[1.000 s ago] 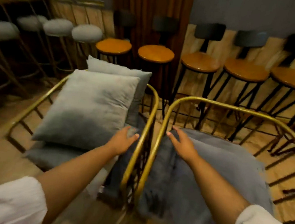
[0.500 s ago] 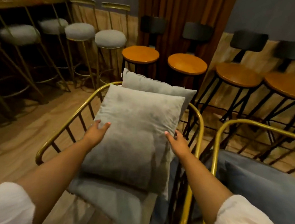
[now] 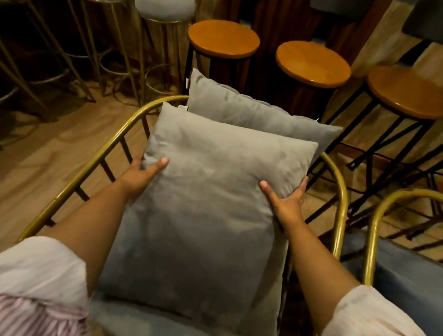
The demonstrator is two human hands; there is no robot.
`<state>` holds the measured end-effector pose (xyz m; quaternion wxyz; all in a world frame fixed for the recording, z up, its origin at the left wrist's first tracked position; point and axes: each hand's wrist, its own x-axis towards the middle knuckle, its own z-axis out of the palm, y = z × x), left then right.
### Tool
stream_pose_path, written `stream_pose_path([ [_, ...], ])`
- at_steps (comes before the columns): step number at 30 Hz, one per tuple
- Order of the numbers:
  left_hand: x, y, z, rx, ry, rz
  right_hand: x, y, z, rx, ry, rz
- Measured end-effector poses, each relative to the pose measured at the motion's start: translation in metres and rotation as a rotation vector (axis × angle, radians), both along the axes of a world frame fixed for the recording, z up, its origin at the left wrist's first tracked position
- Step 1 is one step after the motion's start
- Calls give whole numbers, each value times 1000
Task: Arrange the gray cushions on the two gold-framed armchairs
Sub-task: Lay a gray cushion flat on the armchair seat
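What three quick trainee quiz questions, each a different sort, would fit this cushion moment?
1. True or false: both hands grip the front cushion.
2. How many gray cushions stand on the left armchair? A) one B) two C) three
3. Fill in: the seat of the right armchair holds no ____ cushion.

Key: 1 true, the left hand and right hand clasp its side edges. 2 B, the back cushion stands behind. 3 upright.
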<state>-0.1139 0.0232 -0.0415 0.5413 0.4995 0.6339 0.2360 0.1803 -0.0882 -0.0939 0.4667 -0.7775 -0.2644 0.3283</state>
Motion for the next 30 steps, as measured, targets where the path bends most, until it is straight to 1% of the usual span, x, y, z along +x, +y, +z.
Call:
stream_pose_path([
  [3, 5, 6, -9, 4, 15, 65, 8, 1, -5, 81, 42, 19],
  [6, 5, 8, -13, -6, 45, 79, 15, -2, -10, 128, 83, 6],
  [9, 3, 0, -7, -23, 43, 94, 13, -11, -11, 131, 157, -41],
  [13, 0, -20, 15, -7, 16, 79, 5, -40, 3, 146, 270, -41],
  [15, -3, -38, 35, 14, 9, 65, 1, -59, 20, 168, 277, -46],
  [21, -14, -76, 61, 212, -6, -51, -1, -122, 77, 335, 212, -116],
  [25, 19, -146, 122, 292, -39, -121, 11, -179, 117, 415, 158, -163],
  [29, 57, -181, 152, 327, -29, -189, 38, -232, 147, 459, 122, -264],
  [30, 68, -187, 156, 339, -60, -227, 47, -244, 155, 465, 111, -288],
])
